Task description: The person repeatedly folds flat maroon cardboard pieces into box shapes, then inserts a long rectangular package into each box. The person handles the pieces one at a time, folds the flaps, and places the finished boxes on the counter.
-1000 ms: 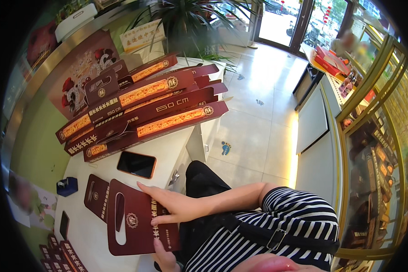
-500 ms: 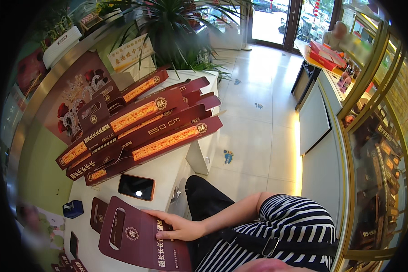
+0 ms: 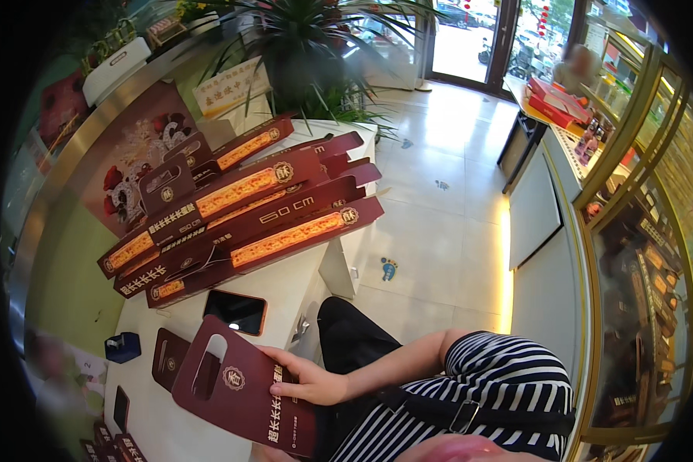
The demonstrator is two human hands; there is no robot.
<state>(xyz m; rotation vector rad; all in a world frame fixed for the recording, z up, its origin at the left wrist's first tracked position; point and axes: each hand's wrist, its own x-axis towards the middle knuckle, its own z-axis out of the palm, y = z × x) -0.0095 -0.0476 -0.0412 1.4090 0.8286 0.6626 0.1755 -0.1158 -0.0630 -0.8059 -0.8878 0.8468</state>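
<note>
My right hand (image 3: 309, 377) grips the right edge of a maroon cardboard carry box (image 3: 235, 396), thumb on its printed face and fingers mostly behind it. The box has a rounded top with an oblong handle cutout, and it tilts above the white table (image 3: 150, 412). Only a sliver of my left hand (image 3: 273, 454) shows at the lower picture edge, by the bottom of the box; its fingers are hidden. Partly under the box lies another maroon cardboard piece (image 3: 166, 358) with a handle slot. A dark-screened phone (image 3: 237, 311) rests just beyond the box.
Several long maroon boxes (image 3: 285, 219) with food pictures are piled farther along the table. A dark blue small box (image 3: 122, 347) and a second phone (image 3: 122, 408) lie at left. A glass display case (image 3: 639, 308) stands right, and a person (image 3: 576, 73) is near the door.
The carry box has tipped in my right hand, and its handle cutout looks wider with a dark gap behind it. Part of my left hand has come into view at the lower edge.
</note>
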